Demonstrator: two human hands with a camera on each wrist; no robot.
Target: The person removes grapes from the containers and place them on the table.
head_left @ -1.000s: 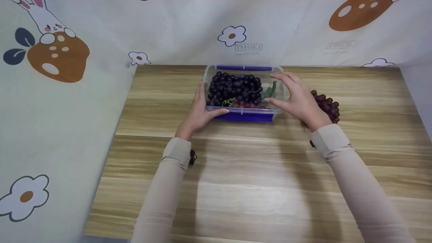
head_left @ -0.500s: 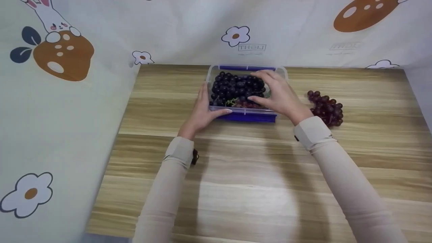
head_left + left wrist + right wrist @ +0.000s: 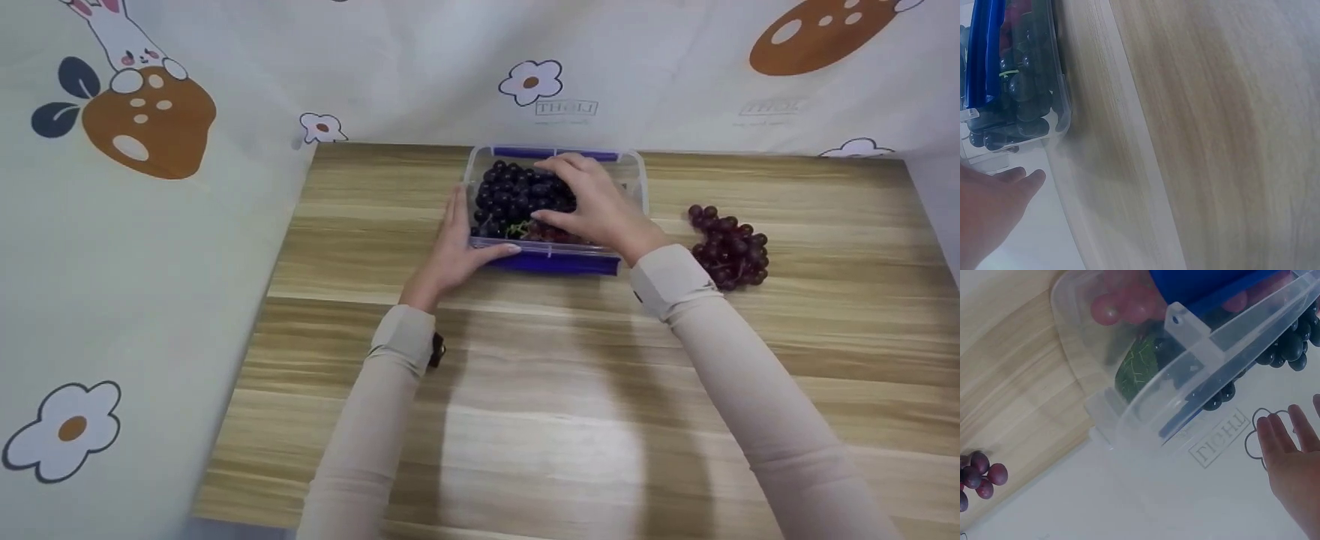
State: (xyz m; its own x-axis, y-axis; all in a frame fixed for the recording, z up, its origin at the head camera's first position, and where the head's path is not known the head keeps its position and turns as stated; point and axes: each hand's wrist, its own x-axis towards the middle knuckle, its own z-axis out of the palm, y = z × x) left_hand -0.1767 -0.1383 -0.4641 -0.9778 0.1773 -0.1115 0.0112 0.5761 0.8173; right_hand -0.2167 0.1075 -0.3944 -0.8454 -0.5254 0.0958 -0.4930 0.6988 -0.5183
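Observation:
A clear plastic box with blue clips stands uncovered at the table's back edge. It holds a bunch of black grapes, with red grapes and a green leaf showing through its wall. My left hand lies against the box's left side, fingers straight and thumb along the front rim. Over the box's right half is my right hand, thumb and fingers spread apart above the black grapes, covering part of them. The right wrist view has its fingers extended beyond the rim.
Another bunch of red grapes lies on the wooden table to the right of the box, near my right sleeve. A patterned cloth wall rises directly behind the box, and another borders the left side.
My right hand has moved left from the box's right rim to over the grapes, uncovering more of the bunch on the table. The left hand stays at the box's side.

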